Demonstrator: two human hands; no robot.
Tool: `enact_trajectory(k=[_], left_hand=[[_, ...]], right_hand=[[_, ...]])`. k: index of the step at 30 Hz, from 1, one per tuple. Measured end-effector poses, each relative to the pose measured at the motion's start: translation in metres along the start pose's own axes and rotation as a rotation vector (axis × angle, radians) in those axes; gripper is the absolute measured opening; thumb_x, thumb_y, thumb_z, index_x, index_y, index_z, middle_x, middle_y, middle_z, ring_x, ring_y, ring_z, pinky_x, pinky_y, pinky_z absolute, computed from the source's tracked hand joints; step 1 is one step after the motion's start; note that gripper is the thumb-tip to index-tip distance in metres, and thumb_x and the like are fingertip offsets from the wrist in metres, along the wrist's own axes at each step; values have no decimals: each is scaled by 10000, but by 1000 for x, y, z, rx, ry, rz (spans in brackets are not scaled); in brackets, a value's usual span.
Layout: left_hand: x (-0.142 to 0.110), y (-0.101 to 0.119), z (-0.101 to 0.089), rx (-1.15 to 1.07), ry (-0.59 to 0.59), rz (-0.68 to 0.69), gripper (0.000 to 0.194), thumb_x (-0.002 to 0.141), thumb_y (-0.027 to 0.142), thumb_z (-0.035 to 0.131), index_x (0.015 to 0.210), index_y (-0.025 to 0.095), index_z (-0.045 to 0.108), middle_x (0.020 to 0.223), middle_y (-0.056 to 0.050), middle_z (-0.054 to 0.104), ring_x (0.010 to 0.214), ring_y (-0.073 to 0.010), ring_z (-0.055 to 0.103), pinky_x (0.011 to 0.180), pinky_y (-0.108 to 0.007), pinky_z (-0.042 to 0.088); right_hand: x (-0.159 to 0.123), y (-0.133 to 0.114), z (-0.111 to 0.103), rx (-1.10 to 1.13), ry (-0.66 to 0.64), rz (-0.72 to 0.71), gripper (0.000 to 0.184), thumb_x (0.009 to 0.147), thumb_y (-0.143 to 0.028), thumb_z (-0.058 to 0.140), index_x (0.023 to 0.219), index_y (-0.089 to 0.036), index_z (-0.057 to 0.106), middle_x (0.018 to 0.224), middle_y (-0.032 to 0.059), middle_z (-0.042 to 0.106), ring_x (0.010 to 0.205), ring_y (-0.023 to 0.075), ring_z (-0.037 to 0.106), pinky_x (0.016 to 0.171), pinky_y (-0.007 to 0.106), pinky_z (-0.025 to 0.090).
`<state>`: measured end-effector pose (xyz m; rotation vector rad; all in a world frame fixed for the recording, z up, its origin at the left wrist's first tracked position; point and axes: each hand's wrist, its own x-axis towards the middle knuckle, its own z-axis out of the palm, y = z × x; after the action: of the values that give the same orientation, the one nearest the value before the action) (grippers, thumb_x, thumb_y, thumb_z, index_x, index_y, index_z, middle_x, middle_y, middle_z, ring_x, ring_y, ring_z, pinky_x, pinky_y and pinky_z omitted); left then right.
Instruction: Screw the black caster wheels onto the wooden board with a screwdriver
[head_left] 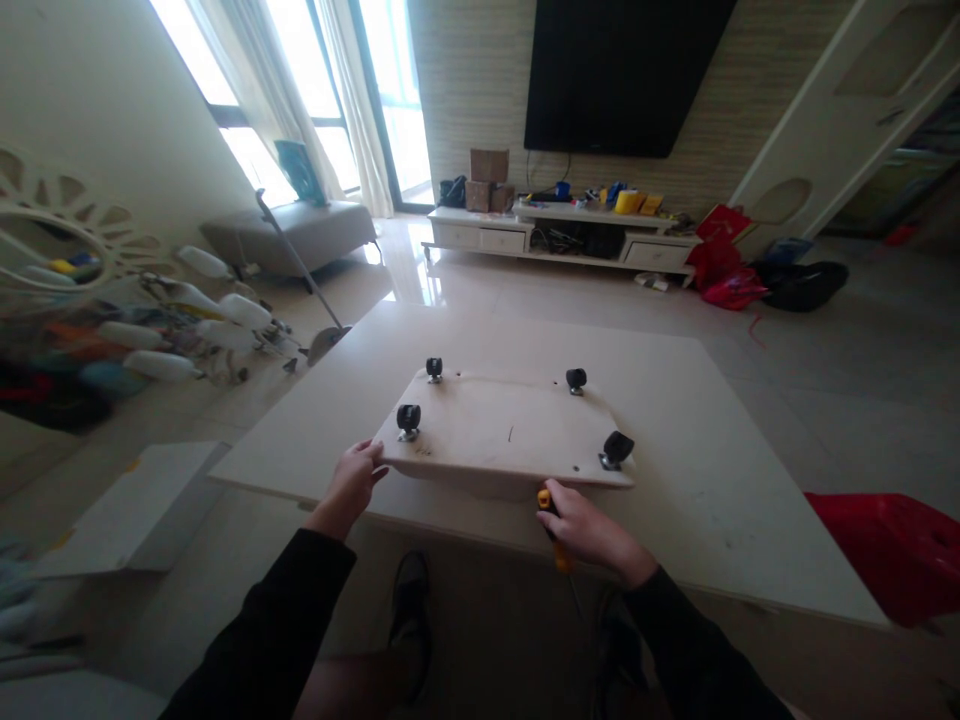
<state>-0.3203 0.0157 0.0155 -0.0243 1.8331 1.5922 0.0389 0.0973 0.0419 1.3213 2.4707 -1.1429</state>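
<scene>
**Gripping a caster board at the near edge of a low table**

Resting upside down on the pale low table, the wooden board shows four black casters pointing up: one at its 10 o'clock corner, one at 2 o'clock, one at 8 o'clock and one at 4 o'clock. The board lies near the table's front edge, its near side seemingly raised a little off the tabletop.

The left hand grasps the board's near left corner, fingers curled against the edge just below the 8 o'clock caster. The right hand is clenched around a screwdriver with an orange and black handle; its upper end sits just under the board's near edge, close to the 4 o'clock caster. Both arms wear dark sleeves.

Below the hands, two dark shoes stand on the tiled floor. A red plastic item lies at 3 o'clock beside the table. At 12 o'clock across the room, a white TV stand carries boxes and clutter under a wall-mounted television. Red bags lie at 1 o'clock. A grey bench stands by the bright window at 11 o'clock, and a rack of blurred coloured things fills 9 o'clock.
</scene>
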Motion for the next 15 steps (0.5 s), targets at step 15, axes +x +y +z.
enact_trajectory(k=[15], left_hand=[[-53, -26, 24, -95, -5, -78, 161, 908, 12, 558, 862, 147, 635, 844, -48, 660, 706, -125, 598, 648, -230, 503]], right_hand=[[44, 22, -28, -33, 200, 190, 139, 1023, -269, 533, 1090, -150, 559, 1202, 211, 708, 1057, 258, 644, 866, 321, 382]])
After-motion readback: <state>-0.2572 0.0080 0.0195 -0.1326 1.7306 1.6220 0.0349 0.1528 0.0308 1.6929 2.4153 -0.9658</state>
